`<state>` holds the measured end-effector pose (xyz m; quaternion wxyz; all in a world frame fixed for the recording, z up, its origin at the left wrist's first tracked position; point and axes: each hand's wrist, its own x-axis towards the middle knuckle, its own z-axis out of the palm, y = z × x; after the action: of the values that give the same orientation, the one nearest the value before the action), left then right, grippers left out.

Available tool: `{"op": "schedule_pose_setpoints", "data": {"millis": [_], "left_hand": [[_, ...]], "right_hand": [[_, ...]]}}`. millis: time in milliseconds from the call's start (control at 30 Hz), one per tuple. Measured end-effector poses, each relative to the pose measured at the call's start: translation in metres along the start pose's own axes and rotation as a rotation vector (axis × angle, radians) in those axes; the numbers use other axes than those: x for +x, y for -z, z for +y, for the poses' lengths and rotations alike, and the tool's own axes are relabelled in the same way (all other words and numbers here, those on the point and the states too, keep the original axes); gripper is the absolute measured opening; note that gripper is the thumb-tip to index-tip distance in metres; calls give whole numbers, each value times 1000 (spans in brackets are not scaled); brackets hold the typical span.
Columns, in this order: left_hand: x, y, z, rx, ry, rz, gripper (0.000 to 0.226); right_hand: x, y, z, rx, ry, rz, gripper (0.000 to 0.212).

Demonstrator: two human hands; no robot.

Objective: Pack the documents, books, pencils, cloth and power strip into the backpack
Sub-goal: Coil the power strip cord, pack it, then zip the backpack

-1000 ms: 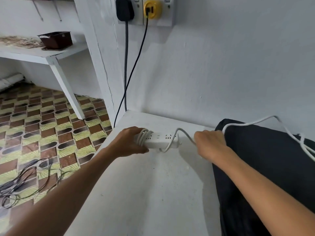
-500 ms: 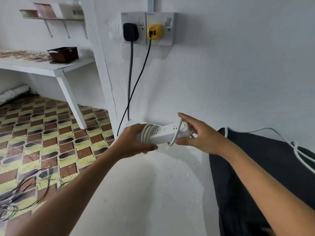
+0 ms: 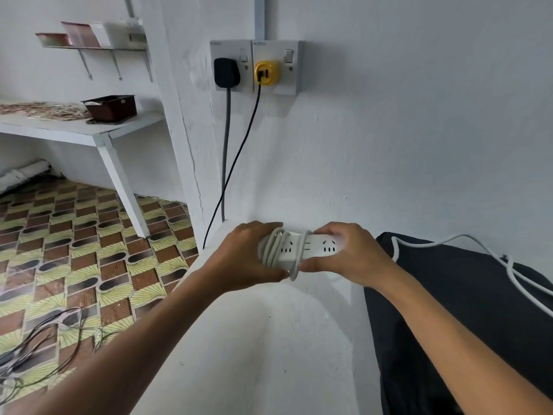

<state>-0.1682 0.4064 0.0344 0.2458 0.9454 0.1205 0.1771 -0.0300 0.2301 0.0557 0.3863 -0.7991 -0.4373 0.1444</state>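
A white power strip [image 3: 309, 249] is held above the white table [image 3: 254, 339], with several turns of its white cord [image 3: 273, 250] wound round its left half. My left hand [image 3: 242, 259] grips the left end over the coils. My right hand [image 3: 350, 253] grips the right end, thumb underneath. The loose part of the cord [image 3: 490, 253] trails right across the black backpack [image 3: 466, 295], which lies on the table's right side. Documents, books, pencils and cloth are not in view.
A wall socket [image 3: 254, 65] above the table holds a black plug [image 3: 226, 72] and a yellow plug [image 3: 267, 72], their cables hanging to the table's left corner. A white shelf [image 3: 80, 130] with a brown tray stands left. Loose wires [image 3: 45, 333] lie on the patterned floor.
The strip has been lifted off the table. My right hand moved from pulling the cord to gripping the strip's right end, and another turn of cord lies round the strip.
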Motion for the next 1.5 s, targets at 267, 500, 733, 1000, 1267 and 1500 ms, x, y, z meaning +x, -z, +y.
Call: {"op": "schedule_pose_setpoints", "data": {"millis": [267, 500, 733, 1000, 1267, 1500], "left_hand": [[-4, -16, 19, 124, -67, -29, 95], [-4, -19, 11, -123, 57, -66, 96], [1, 1, 10, -729, 311, -246, 70], [-3, -3, -8, -1347, 577, 4, 28], [-11, -27, 1, -1089, 437, 227, 21], [-8, -24, -7, -798, 532, 159, 18]], "right_hand": [[-3, -9, -10, -207, -20, -189, 49], [-16, -13, 6, -339, 75, -257, 58], [-23, -16, 23, -180, 58, -337, 68], [-16, -14, 36, -6, 88, -182, 63], [-12, -24, 32, -286, 90, -57, 66], [-20, -41, 30, -666, 192, 101, 90]]}}
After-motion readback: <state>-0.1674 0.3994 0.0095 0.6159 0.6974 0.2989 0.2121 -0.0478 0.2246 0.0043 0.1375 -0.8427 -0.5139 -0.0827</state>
